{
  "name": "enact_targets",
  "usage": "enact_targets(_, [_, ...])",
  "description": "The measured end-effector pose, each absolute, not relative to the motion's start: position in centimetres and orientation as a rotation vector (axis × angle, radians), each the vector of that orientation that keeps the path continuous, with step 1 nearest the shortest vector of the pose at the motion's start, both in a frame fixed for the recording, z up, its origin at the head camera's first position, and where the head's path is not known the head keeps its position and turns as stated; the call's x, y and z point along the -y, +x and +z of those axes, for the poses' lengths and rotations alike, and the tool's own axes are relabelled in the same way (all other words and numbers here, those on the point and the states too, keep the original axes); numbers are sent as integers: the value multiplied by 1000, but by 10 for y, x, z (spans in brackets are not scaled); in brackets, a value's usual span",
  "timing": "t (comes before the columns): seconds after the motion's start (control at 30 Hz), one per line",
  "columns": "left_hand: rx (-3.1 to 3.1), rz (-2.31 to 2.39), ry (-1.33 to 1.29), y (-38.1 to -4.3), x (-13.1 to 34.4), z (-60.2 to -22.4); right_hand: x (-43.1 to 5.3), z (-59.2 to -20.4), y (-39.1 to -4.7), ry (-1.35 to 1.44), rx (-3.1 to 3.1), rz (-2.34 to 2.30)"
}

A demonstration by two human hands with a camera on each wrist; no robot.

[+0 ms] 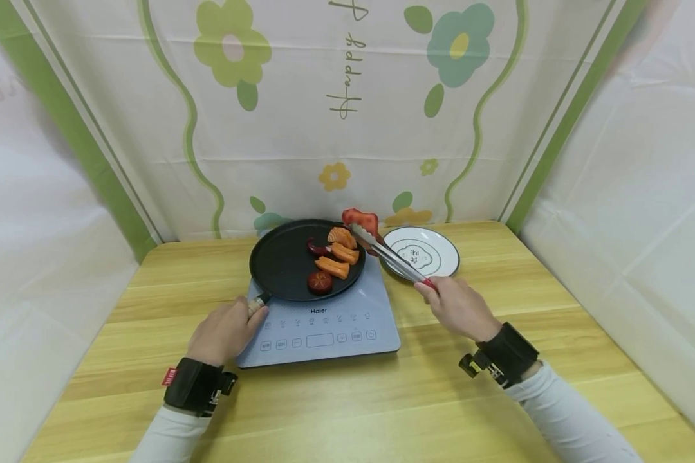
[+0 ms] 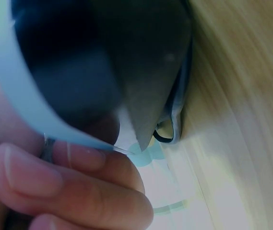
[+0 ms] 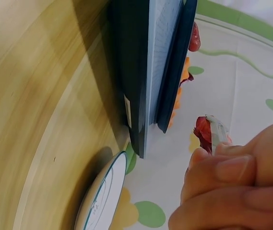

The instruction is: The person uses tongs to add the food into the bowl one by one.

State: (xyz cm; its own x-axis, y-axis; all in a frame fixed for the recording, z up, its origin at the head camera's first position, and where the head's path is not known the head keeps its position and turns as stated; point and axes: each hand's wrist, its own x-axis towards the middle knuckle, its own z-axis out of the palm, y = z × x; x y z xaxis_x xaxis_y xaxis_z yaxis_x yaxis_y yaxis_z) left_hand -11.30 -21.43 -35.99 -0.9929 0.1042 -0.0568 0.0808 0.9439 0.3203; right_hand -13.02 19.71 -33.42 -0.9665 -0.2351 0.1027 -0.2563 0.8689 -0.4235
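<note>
My left hand (image 1: 224,331) grips the handle of a black frying pan (image 1: 284,263), which sits on a flat induction cooktop (image 1: 330,331). With my right hand (image 1: 460,307) I hold metal tongs (image 1: 395,258) with red on the grip. Their tips pinch a red piece of food (image 1: 361,220), raised above the pan's right rim near the plate. Inside the pan, on its right half, lie a tomato slice (image 1: 320,282), orange strips (image 1: 333,267), a striped orange piece (image 1: 342,238) and a dark red chili (image 1: 317,247). The right wrist view shows the red piece in the tongs partly hidden by my fingers.
A white plate (image 1: 440,251) with a dark rim and printed design stands right of the cooktop on the wooden table (image 1: 347,411). Flower-printed cloth (image 1: 301,128) hangs behind the table, with pale cloth walls at both sides.
</note>
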Motion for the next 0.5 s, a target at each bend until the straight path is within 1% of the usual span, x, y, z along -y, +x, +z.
enact_targets(0.5, [-3032,506,157,-112,214,-360,-185,-336,-129,430,2984,712])
